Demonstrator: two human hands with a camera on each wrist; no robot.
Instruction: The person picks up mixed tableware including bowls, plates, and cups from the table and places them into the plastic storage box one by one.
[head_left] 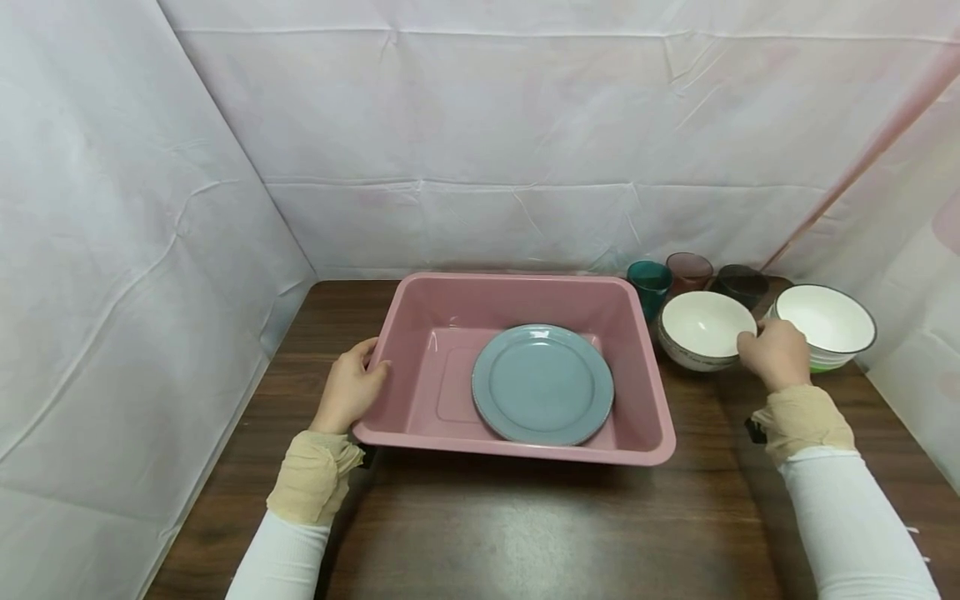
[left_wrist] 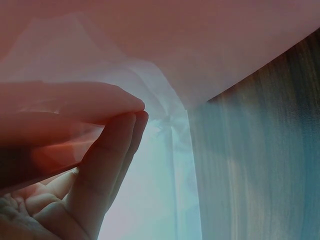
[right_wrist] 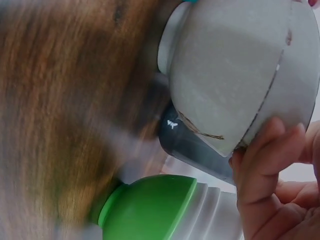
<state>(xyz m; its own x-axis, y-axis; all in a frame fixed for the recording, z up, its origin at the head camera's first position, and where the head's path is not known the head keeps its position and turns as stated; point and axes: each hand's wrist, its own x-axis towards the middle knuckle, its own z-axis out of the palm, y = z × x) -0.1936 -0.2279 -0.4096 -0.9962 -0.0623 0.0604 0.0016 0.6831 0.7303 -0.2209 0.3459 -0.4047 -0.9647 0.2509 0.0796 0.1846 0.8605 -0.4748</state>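
My left hand (head_left: 350, 387) grips the left rim of a pink plastic basin (head_left: 397, 367), thumb inside and fingers outside. Inside the basin, toward its right side, lies a blue-grey plate (head_left: 542, 383). At the right, my right hand (head_left: 777, 354) pinches the near-right rim of a white bowl (head_left: 705, 321). A dark line and a brown pattern mark this bowl's outside in the right wrist view; whether it is off the table I cannot tell. Just beyond that hand stands a ridged white bowl with a green base (right_wrist: 150, 205).
Behind the bowls stand a teal glass (head_left: 649, 287), a pinkish glass (head_left: 688, 271) and a dark grey glass (head_left: 741, 283), close to the back curtain (head_left: 487, 150). The dark wood table (head_left: 540, 533) extends in front of the basin.
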